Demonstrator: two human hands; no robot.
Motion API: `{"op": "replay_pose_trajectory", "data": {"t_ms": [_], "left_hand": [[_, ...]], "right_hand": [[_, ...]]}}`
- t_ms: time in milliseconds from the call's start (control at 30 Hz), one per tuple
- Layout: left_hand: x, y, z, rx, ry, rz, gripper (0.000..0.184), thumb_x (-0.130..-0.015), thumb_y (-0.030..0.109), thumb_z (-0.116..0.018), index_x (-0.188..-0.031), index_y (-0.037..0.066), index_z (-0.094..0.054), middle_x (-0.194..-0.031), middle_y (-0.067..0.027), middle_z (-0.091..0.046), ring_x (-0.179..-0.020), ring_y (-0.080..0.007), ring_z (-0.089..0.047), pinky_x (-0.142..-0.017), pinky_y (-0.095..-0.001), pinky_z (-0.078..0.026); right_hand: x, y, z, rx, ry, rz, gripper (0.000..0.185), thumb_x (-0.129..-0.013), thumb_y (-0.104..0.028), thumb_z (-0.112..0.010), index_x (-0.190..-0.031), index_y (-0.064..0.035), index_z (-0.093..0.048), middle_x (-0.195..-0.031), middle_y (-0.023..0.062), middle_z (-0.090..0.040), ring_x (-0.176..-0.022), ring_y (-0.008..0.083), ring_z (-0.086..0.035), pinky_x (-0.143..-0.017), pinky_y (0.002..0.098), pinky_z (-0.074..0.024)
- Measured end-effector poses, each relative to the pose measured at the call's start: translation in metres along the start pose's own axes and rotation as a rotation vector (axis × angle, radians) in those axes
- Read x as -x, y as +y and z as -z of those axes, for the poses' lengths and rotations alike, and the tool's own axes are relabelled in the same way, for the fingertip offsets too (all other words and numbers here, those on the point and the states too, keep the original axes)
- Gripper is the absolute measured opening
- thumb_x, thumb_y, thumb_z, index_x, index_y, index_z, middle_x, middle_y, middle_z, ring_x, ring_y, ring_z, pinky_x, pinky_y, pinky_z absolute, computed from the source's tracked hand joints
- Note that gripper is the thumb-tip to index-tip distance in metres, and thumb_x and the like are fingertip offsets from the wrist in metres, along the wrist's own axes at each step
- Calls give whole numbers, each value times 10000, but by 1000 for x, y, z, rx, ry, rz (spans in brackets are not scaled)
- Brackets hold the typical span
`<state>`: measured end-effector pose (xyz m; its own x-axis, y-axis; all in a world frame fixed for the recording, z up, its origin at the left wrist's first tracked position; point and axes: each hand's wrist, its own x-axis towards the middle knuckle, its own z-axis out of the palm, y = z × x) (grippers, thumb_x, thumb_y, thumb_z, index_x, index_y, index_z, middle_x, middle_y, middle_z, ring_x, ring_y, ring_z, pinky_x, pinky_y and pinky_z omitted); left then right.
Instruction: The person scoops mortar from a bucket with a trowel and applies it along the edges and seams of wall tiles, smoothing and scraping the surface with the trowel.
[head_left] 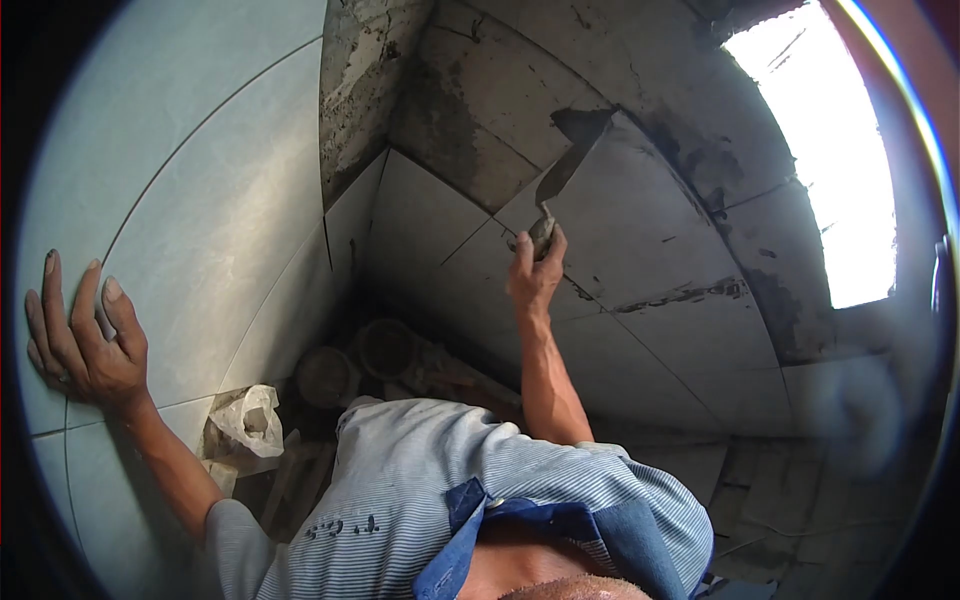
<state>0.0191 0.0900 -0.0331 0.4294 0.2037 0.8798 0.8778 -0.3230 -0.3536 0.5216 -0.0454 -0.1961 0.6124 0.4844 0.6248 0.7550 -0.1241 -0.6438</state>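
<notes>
My left hand (92, 345) rests against the pale glossy tiled wall (215, 230) on the left, its fingers spread. My right hand (536, 272) is closed around the handle of a trowel (566, 174). The trowel's dark blade points up and away, at the upper left edge of a large pale wall tile (640, 190). Whether the blade touches that tile, I cannot tell. Left of the blade, bare grey wall with dark patches (460, 120) meets the top edge of the laid tiles (425, 215).
A bright window opening (830, 160) is at the upper right. Below, in shadow, stand round buckets (328, 374). A crumpled whitish bag (250, 425) lies by the left wall. A dark smear (685, 295) marks the tiles on the right.
</notes>
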Motion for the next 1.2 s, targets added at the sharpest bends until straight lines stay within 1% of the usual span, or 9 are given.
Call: {"op": "replay_pose_trajectory", "data": {"t_ms": [133, 433, 500, 633, 733, 800, 933, 1000, 1200], "left_hand": [[2, 2, 2, -37, 1, -8, 167, -948, 238, -601, -1079, 159, -670, -1250, -16, -633, -1172, -212, -568, -998, -370, -442], [3, 1, 5, -44, -20, -10, 162, -960, 225, -577, -1035, 116, -670, -1166, -70, -675, -1097, -200, -623, -1026, -403, -451], [3, 3, 6, -72, -17, 5, 166, -964, 228, -570, -1034, 116, -670, -1141, -69, -687, -1088, -198, -629, -1032, -405, -448], [-5, 8, 5, 4, 41, 12, 164, -957, 258, -598, -1014, 141, -698, -1178, -30, -672, -1049, -207, -598, -934, -351, -439], [-3, 7, 5, 7, 45, -8, 167, -964, 261, -586, -1011, 145, -696, -1165, -23, -678, -1053, -205, -601, -968, -354, -435], [-3, 8, 4, 33, 44, 18, 165, -969, 258, -575, -1005, 150, -695, -1158, -16, -682, -1085, -203, -592, -992, -357, -430], [-3, 9, 7, 6, 37, 23, 164, -973, 252, -567, -996, 151, -694, -1164, -14, -680, -1108, -198, -589, -990, -361, -436], [-4, 11, 6, -17, 31, 15, 164, -980, 246, -548, -1032, 142, -663, -1175, -44, -673, -1183, -192, -555, -1078, -382, -405], [-1, 9, 6, -16, 17, 26, 163, -980, 253, -551, -1031, 145, -663, -1167, -34, -675, -1187, -203, -551, -1089, -375, -392]], "right_hand": [[-13, -5, -13, -92, -68, -165, 547, -923, -224, -639, -1329, 74, -426, -998, 151, -622, -849, 204, -625, -768, 326, -518], [-3, 33, 2, -201, -40, -139, 522, -951, -208, -619, -1347, 43, -389, -782, 36, -561, -603, 91, -532, -521, 255, -448], [14, 28, -3, -124, -67, -135, 566, -936, -254, -630, -1332, 79, -403, -986, 120, -592, -858, 187, -593, -780, 333, -499], [6, 0, -10, -229, -131, -327, 559, -930, -250, -633, -1324, 75, -406, -1040, 162, -595, -949, 231, -591, -850, 362, -484], [-11, 12, -29, -151, -98, -240, 551, -918, -226, -641, -1314, 78, -410, -1066, 208, -596, -967, 282, -600, -872, 384, -480], [-10, 36, -43, -8, -73, 71, 483, -943, -186, -613, -1305, 36, -384, -826, 64, -569, -662, 125, -549, -602, 288, -479], [-18, 33, -44, 128, -58, 255, 453, -947, -168, -604, -1292, 33, -389, -881, 92, -575, -720, 164, -567, -673, 315, -492], [-25, 26, -43, -94, -138, -54, 539, -923, -202, -644, -1312, 72, -392, -1121, 239, -574, -1032, 335, -589, -912, 400, -465], [2, 57, -58, -72, -16, -165, 559, -943, -225, -616, -1343, 60, -351, -999, 137, -562, -841, 197, -556, -768, 362, -482]]}}
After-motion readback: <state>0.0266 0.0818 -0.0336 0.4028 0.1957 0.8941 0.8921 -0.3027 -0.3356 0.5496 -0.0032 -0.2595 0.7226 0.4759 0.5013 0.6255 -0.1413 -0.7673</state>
